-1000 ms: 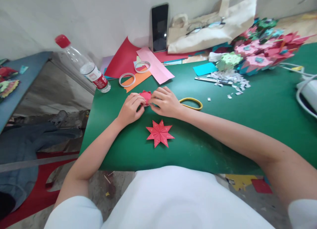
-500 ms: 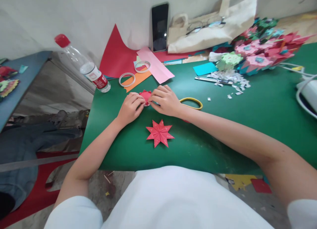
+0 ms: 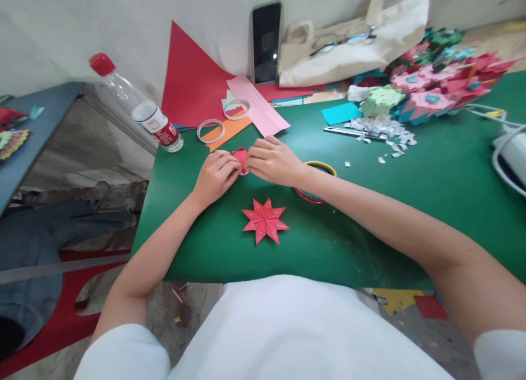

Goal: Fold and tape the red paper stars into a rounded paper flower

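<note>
A small red folded paper piece (image 3: 240, 157) is pinched between both hands just above the green table. My left hand (image 3: 217, 174) grips its left side, with fingers curled together. From the right, my right hand (image 3: 271, 159) holds its other edge, and its fingers cover part of the piece. A flat red eight-pointed paper star (image 3: 266, 221) lies on the table nearer my body. Partly hidden under my right wrist are loops of red and yellow (image 3: 312, 196), which look like scissor handles.
Beyond my hands lie tape rolls (image 3: 211, 131), pink paper (image 3: 258, 107) and a red sheet (image 3: 189, 84). A bottle (image 3: 158, 125) stands left, a phone (image 3: 266, 43) leans on the wall. Rightward are a cutter (image 3: 355, 132), paper scraps (image 3: 388, 129) and paper flowers (image 3: 431, 97).
My right hand has shifted slightly left and up over the red folded piece, uncovering more of the red loop. The red sheet's raised corner has moved up and left. The star stays put.
</note>
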Action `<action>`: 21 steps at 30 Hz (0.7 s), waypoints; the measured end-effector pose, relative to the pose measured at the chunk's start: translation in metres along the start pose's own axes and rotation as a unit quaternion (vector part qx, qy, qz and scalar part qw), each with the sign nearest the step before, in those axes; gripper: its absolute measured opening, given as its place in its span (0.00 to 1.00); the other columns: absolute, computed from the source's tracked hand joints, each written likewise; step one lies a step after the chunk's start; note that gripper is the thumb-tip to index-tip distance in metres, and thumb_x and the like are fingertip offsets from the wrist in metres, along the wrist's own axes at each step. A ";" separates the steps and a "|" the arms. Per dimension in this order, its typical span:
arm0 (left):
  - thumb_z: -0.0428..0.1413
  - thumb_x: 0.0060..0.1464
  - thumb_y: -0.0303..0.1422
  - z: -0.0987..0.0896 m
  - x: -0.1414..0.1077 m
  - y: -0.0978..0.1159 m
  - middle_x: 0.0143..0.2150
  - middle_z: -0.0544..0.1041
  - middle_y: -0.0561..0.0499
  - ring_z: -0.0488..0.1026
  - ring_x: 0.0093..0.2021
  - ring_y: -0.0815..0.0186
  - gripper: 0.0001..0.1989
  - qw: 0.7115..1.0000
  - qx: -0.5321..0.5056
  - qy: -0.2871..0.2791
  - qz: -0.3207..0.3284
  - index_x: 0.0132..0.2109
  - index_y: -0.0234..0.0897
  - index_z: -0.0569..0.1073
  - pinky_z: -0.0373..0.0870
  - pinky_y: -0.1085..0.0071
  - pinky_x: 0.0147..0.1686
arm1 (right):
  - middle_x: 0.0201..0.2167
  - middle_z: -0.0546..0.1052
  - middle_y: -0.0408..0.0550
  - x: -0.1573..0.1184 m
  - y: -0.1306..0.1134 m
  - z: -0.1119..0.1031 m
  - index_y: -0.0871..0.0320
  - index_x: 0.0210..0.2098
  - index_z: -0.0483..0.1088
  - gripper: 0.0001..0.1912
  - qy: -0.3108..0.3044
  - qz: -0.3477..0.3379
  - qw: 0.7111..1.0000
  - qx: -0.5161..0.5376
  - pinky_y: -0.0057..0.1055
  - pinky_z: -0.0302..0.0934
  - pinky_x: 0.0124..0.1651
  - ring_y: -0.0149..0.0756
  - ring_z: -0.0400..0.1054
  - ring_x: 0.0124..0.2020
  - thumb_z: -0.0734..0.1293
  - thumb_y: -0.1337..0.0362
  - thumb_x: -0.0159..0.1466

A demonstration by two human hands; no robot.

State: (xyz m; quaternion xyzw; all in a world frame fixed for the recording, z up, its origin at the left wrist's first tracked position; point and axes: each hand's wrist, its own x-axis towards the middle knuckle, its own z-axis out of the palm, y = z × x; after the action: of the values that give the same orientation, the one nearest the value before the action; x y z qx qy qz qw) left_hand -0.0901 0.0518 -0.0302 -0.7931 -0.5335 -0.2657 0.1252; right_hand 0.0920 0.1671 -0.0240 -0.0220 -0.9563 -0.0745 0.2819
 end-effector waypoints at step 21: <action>0.59 0.50 0.26 0.011 0.004 0.014 0.46 0.71 0.46 0.68 0.50 0.58 0.05 0.979 -0.086 0.064 -0.171 0.29 0.37 0.71 0.67 0.56 0.53 | 0.32 0.69 0.49 0.001 -0.014 0.010 0.59 0.27 0.74 0.05 0.061 0.247 0.933 0.254 0.37 0.57 0.45 0.37 0.63 0.38 0.66 0.67 0.56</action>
State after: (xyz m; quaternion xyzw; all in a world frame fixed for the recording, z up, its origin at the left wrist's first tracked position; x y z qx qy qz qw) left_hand -0.0727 0.0546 -0.0353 -0.6795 -0.6272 -0.3783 0.0428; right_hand 0.0845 0.1547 -0.0333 -0.1803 -0.8889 0.2411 0.3453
